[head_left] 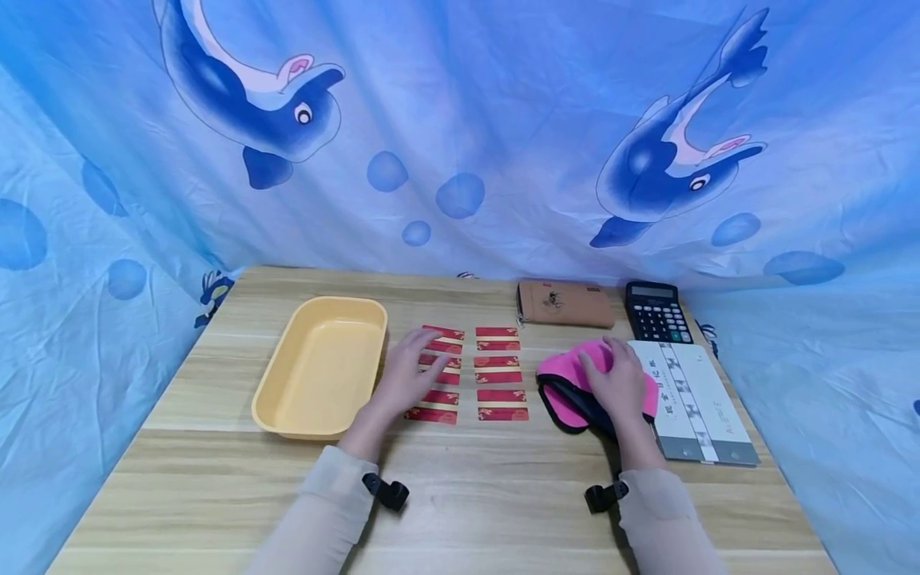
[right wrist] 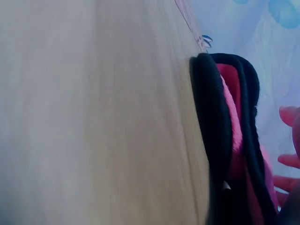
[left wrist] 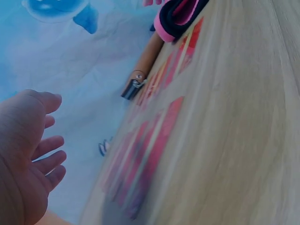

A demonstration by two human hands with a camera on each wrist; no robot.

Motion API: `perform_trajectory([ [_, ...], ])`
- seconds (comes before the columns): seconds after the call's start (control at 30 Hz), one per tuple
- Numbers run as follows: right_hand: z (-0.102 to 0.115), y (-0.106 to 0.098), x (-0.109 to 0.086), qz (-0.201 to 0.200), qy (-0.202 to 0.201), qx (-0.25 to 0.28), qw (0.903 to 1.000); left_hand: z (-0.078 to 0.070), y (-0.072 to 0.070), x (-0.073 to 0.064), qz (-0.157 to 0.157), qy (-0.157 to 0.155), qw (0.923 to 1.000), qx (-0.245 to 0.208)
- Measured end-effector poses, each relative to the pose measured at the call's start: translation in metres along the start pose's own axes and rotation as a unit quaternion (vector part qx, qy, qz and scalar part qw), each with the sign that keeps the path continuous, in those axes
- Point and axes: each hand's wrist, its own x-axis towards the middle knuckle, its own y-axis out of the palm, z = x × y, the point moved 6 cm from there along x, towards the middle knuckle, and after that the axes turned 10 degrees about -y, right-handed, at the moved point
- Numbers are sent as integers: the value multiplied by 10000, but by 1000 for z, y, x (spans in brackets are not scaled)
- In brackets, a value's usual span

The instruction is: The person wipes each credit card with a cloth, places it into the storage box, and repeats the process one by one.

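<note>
Red-and-gold cards [head_left: 501,369] lie flat in two columns. Over the left column hovers my left hand [head_left: 407,375], its fingers relaxed and spread, covering parts of those cards. In the left wrist view the hand [left wrist: 33,150] has nothing between thumb and fingers, and the cards [left wrist: 145,159] appear blurred beside it. A soft pink fabric item [head_left: 571,369] with black trim lies folded on the right. My right hand [head_left: 620,379] is on top of it in the head view, thumb and fingers apart. The right wrist view shows its black edging [right wrist: 211,117] and only fingertips at the frame's edge.
A yellow plastic tray [head_left: 269,391] stands left of the cards on the wooden table [head_left: 460,503]. Toward the back right are a brown zip wallet [head_left: 575,307] and a black calculator [head_left: 656,315]. A white-and-grey booklet [head_left: 719,407] lies at the right, partly beneath the pink item.
</note>
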Motion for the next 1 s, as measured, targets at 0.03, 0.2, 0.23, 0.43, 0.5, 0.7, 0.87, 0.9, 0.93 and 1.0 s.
perform_trajectory([
  [0.03, -2, 3, 1, 36, 125, 0, 9999, 1, 3, 2, -24, -33, 10000, -8],
  [0.2, -8, 15, 3, 363, 530, -98, 9979, 12, 17, 9, -178, -366, 9991, -110],
  [0.23, -7, 17, 3, 444, 525, -146, 9975, 14, 19, 10, -204, -433, 9987, -146],
  [0.43, -5, 22, 5, 912, 73, -222, 9956, 26, 29, 18, -364, -704, 9968, -108],
  [0.5, -5, 23, 6, 1105, -56, -86, 9938, 29, 30, 21, -451, -746, 9961, -106],
  [0.7, -8, 23, 7, 1534, -180, 358, 9874, 36, 31, 33, -557, -758, 9955, -97],
  [0.87, -10, 22, 5, 1603, -150, 451, 9859, 43, 37, 42, -253, -881, 9956, 188],
  [0.9, -10, 22, 5, 1599, -139, 466, 9859, 44, 38, 43, -206, -899, 9954, 251],
  [0.93, -11, 22, 4, 1592, -125, 485, 9860, 45, 38, 44, -155, -940, 9950, 304],
  [1.0, -11, 22, 4, 1593, -111, 528, 9858, 48, 39, 46, -96, -1002, 9941, 407],
])
